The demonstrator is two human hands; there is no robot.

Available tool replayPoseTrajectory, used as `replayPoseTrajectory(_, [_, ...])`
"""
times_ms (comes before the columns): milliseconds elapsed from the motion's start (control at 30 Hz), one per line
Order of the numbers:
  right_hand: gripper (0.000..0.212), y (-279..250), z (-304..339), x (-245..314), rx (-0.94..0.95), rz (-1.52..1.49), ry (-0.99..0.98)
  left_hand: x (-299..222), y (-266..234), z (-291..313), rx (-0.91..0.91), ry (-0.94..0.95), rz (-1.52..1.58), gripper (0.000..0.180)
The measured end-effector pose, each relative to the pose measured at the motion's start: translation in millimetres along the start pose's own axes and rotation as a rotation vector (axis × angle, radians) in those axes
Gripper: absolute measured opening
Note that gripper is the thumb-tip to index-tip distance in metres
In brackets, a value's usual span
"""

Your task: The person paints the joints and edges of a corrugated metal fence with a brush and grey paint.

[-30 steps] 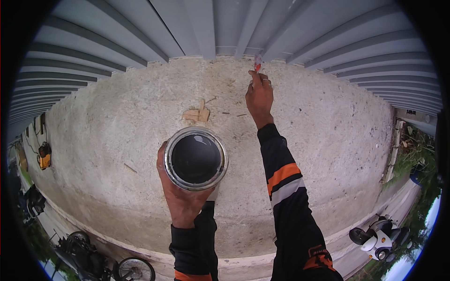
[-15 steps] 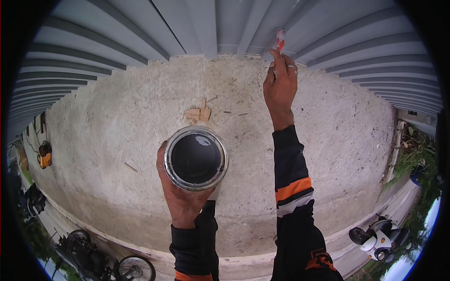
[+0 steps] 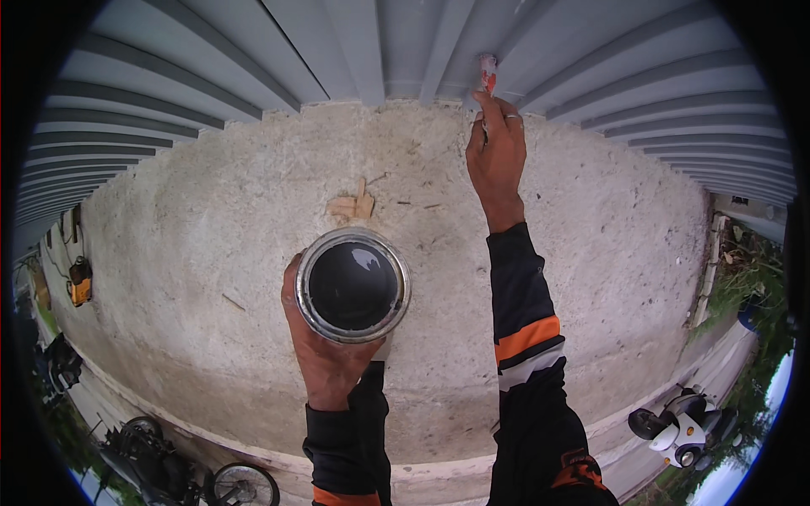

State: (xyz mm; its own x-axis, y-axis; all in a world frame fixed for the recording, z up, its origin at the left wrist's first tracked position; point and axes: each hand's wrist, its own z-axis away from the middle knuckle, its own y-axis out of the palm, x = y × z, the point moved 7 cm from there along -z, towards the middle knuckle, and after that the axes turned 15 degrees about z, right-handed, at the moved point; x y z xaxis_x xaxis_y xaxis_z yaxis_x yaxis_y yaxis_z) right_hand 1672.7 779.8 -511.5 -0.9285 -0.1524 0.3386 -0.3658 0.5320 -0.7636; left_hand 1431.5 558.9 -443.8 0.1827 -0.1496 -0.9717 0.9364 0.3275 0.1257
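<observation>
My left hand (image 3: 325,363) is wrapped round an open metal paint can (image 3: 353,285), held level below me. Dark grey paint shows inside it, with a pale glint on its surface. Farther out and to the right, my right hand (image 3: 498,160) grips a paintbrush (image 3: 488,74) with red and whitish marks. The brush's far end meets the grey ribbed metal wall (image 3: 405,51), low down near the ground. My fingers hide much of its handle.
Small wood scraps (image 3: 354,204) lie on the rough concrete ground (image 3: 599,253) beyond the can. A yellow and black device (image 3: 79,282) sits at the far left. A dark motorcycle (image 3: 160,460) stands at lower left, and a white scooter (image 3: 679,434) at lower right.
My right hand and the paintbrush have shifted slightly left along the wall. The can stays in my left hand, almost still.
</observation>
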Motion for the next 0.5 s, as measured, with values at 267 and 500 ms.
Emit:
replayPoseTrajectory(267, [0.035,31.8,-2.1,-21.1,0.169,0.02,0.091,0.9,6.5,-2.3,0.051,0.018,0.001,0.12])
replayPoseTrajectory(500, [0.034,16.1,18.5,-1.9,0.152,0.019,0.1,1.2,0.4,-6.4,0.044,0.011,-0.058,0.121])
